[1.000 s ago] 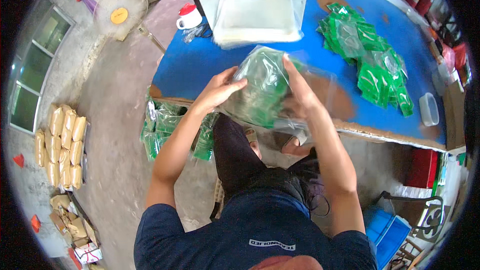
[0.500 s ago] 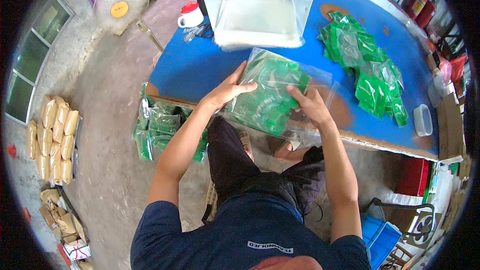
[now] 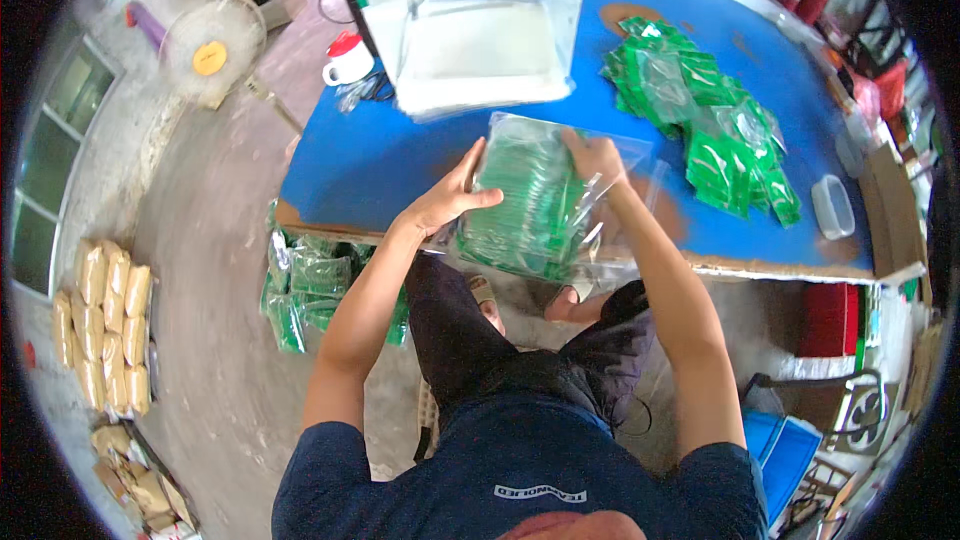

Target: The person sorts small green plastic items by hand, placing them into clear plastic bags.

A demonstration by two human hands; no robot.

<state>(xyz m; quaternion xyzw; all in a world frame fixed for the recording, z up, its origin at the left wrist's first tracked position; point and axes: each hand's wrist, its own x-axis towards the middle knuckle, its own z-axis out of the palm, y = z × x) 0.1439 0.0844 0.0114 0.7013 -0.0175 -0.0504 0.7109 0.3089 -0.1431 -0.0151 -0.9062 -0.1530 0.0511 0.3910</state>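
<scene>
A clear plastic bag (image 3: pixel 530 202) filled with a row of green packets is held over the table's near edge, tilted. My left hand (image 3: pixel 450 198) grips its left side, thumb on the front and fingers partly behind it. My right hand (image 3: pixel 597 158) is closed on the bag's upper right part, where loose clear film spreads out to the right. The fingertips of that hand are partly hidden and a little blurred. Beyond the bag, a metal bin (image 3: pixel 577 25) holds a stack of clear flat bags (image 3: pixel 485 50).
A heap of green packets (image 3: pixel 715 120) lies on the blue table (image 3: pixel 350 155), near a clear tub (image 3: pixel 832 208). A white mug (image 3: pixel 347 62) with a red lid stands left of the bin. Filled green bags (image 3: pixel 320 280) sit below the table's left end; a fan (image 3: pixel 212 50) stands beyond.
My right hand has moved to the far upper edge of the bag. The packets inside now show as an edge-on row. My view has shifted slightly.
</scene>
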